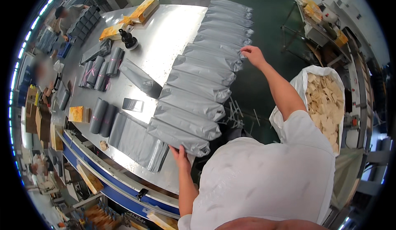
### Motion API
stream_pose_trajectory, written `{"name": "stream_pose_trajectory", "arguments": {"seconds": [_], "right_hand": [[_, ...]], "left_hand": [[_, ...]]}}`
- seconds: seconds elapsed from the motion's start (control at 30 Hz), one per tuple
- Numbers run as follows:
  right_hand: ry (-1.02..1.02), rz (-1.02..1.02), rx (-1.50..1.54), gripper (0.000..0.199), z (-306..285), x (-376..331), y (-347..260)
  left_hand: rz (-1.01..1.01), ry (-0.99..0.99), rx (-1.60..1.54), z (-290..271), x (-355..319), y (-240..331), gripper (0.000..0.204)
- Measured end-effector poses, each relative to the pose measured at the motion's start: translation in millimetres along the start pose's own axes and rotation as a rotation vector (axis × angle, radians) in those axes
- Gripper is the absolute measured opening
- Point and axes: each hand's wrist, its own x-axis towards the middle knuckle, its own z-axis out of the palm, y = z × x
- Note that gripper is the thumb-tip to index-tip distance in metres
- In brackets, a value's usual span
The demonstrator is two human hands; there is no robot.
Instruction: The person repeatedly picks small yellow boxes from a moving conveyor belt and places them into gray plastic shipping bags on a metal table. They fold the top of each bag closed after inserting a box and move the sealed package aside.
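Note:
A long row of filled grey plastic bags (202, 79) lies overlapped along the right side of the metal table, their gathered ends hanging toward the table edge. At the row's far part, my right hand (253, 55) is closed, fingertips pinched at the gathered end of one bag. My left hand (180, 157) is at the near end, its visible fingers stretched out and apart against the lower edge of the closest bag (177, 137). Some of its fingertips are hidden by that bag. Beside it lies a stack of flat grey bags (138, 143).
Grey rolls (99, 116), a dark phone-like slab (133, 105), a black bottle (128, 40) and yellow boxes (144, 10) stand on the metal table (173, 21). A white sack of tan pieces (301, 79) stands at right. Scraps litter the green floor. People work at far left.

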Motion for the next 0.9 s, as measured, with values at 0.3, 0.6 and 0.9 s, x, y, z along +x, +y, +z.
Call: {"name": "stream_pose_trajectory", "arguments": {"seconds": [0.3, 0.6, 0.9], "right_hand": [[-0.186, -0.219, -0.605, 0.054, 94, -3, -51], [-0.305, -0.196, -0.678, 0.076, 101, -22, -88], [-0.855, 0.665, 0.016, 0.102, 101, 55, -64]], "left_hand": [[0.008, 0.238, -0.178, 19, -2, -22, 0.077], [-0.063, 0.322, -0.247, 2, 8, -34, 0.062], [-0.029, 0.382, -0.213, -10, 8, -29, 0.059]]}}
